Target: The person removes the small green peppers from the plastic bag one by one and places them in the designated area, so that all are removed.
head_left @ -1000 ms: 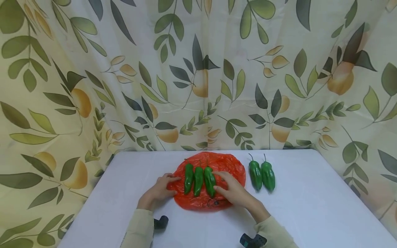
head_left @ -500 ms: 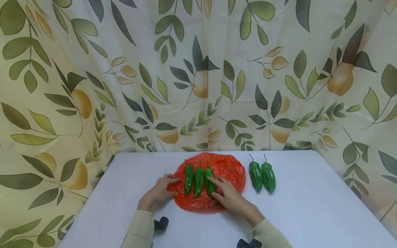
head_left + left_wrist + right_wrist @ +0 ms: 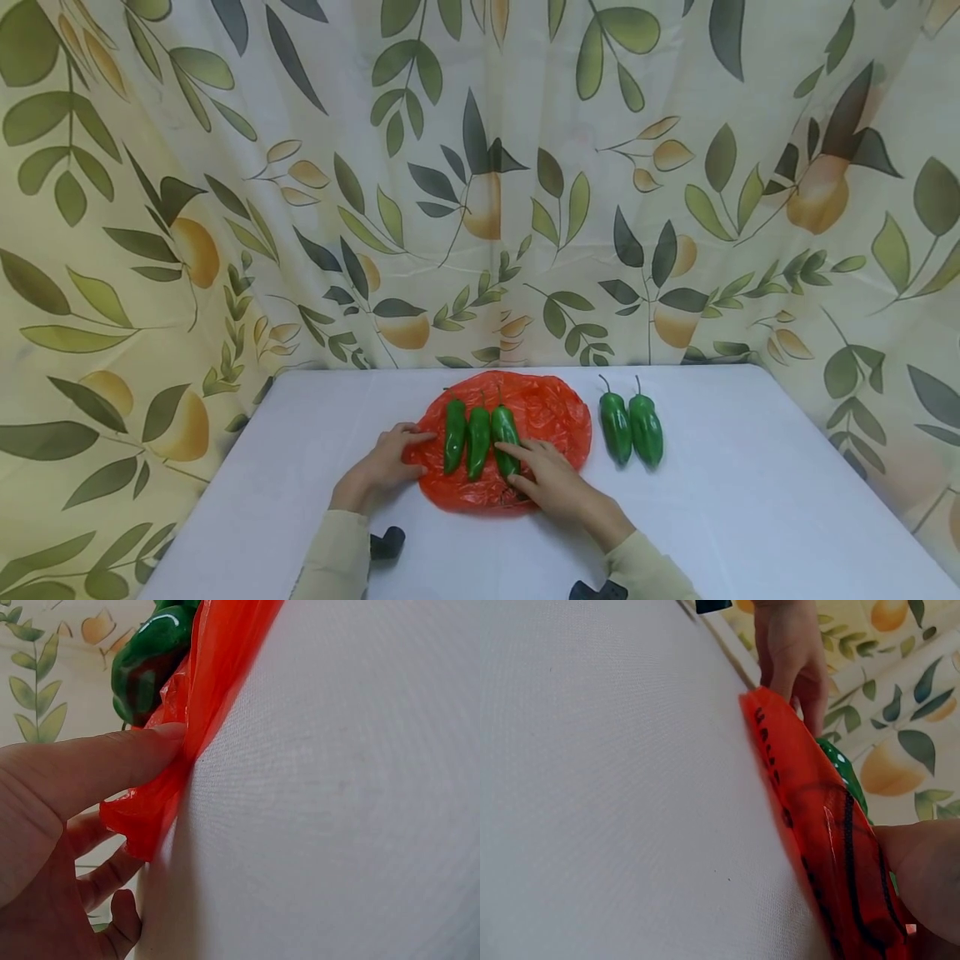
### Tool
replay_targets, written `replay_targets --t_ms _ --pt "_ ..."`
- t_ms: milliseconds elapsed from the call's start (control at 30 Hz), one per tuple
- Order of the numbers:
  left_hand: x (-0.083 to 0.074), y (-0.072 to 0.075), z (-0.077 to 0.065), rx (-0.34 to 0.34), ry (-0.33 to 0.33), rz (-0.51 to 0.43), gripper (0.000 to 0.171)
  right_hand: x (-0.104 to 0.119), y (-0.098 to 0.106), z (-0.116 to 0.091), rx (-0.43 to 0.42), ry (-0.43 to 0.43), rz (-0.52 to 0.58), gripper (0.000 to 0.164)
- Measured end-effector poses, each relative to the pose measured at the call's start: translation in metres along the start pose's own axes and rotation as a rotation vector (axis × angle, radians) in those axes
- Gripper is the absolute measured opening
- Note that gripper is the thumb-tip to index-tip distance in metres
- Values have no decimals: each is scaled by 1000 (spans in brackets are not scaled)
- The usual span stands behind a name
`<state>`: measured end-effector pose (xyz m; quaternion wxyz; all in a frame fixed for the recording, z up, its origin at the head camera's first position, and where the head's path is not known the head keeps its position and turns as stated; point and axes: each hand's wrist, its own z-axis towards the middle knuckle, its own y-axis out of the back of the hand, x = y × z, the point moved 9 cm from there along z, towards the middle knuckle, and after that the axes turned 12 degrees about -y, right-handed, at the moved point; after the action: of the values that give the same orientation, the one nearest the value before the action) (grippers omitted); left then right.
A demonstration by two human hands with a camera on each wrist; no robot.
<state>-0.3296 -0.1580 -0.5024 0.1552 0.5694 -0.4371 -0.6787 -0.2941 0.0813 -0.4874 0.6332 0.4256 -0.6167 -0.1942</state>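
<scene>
Three glossy green peppers lie side by side on a crumpled red plastic bag (image 3: 551, 404) in the head view. My right hand (image 3: 558, 487) reaches in from the right. Its index finger crosses the rightmost green pepper (image 3: 504, 423), and the thumb is at the pepper's lower end. On the left, my left hand (image 3: 384, 467) rests at the bag's edge, fingers extended, beside the leftmost green pepper (image 3: 454, 437). Between these two lies the middle green pepper (image 3: 477, 442). The left wrist view shows the left thumb (image 3: 112, 761) against the red plastic, with the other fingers behind it.
Two more green peppers (image 3: 630, 429) lie to the right of the bag, stems pointing away. All stand on a white table (image 3: 750, 500). A leaf-and-fruit patterned curtain (image 3: 480, 167) hangs behind. Dark wrist devices (image 3: 386, 543) show near both sleeves.
My right hand has moved left and toward me, and its index finger has gone from the rightmost pepper's right side to across it. The left hand and the peppers stay in place.
</scene>
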Motion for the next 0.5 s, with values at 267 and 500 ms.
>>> replay_targets --t_ms 267,500 --pt "-2 1 -2 0 12 -13 55 -1 3 0 -8 -1 62 50" --pt "-2 1 -2 -2 13 -16 55 -4 4 3 -15 1 92 50"
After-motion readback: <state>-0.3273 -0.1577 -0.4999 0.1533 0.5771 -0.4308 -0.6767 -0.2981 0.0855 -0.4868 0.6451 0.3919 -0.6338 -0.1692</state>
